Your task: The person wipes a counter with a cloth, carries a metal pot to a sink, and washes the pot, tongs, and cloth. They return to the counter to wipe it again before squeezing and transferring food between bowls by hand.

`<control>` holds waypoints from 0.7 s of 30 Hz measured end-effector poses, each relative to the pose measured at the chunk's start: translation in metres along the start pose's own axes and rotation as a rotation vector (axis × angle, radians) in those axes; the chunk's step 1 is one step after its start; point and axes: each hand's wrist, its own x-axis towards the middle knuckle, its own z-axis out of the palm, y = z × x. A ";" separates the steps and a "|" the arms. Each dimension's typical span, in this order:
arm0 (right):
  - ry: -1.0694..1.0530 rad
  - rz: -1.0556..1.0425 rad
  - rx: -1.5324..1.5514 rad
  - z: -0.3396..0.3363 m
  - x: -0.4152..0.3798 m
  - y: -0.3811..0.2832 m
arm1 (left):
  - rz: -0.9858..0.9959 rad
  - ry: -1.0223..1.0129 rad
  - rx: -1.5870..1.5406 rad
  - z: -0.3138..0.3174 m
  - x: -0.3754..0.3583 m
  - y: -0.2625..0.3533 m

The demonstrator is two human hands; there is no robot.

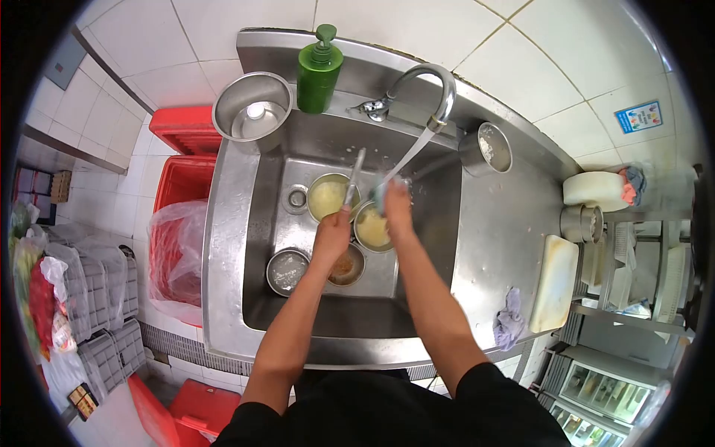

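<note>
My left hand grips a long, narrow metal utensil that points up toward the back of the sink. My right hand is closed on a blurred greenish scrubber under the running tap. Below my hands, two round metal bowls hold yellowish liquid. Nearer the front lie a bowl with clear water and one with brown residue, partly behind my left wrist.
A metal pot and a green pump bottle stand along the back left. Right of the basin are another pot, a grey cloth and a white board. A red bin stands at the left.
</note>
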 end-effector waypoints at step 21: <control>-0.253 -0.030 -0.404 0.018 0.021 0.010 | -0.003 -0.061 -0.202 0.019 -0.036 -0.025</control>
